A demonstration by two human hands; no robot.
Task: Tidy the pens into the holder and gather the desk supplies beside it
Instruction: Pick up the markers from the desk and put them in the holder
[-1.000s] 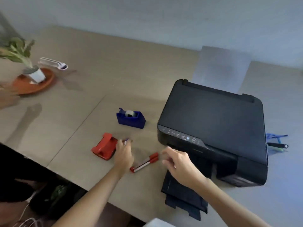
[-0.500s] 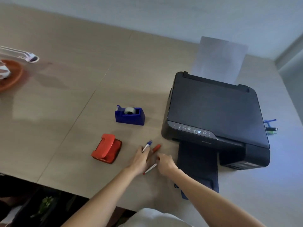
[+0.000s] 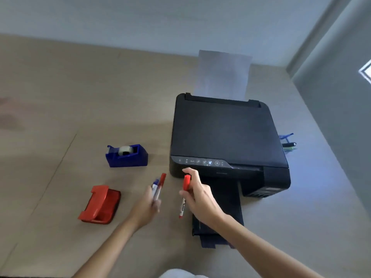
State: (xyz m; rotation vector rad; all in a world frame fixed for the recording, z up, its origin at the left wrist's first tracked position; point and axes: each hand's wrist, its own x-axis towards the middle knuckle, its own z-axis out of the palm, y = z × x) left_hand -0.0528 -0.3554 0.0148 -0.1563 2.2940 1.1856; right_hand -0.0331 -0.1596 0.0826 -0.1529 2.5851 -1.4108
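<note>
Head view: in front of the printer (image 3: pixel 226 135), the left hand (image 3: pixel 147 205) is gripping two pens (image 3: pixel 158 186), red-capped and blue-capped, while the right hand (image 3: pixel 197 197) is pinching a red marker (image 3: pixel 184 194). The loosely bunched pair may slip during carrying. The holder (image 3: pixel 286 140) is peeking out, blue, right of the printer.

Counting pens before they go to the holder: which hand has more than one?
The left hand: it holds a blue-capped pen and a red-capped pen together. The right hand holds one red-capped marker.
</note>
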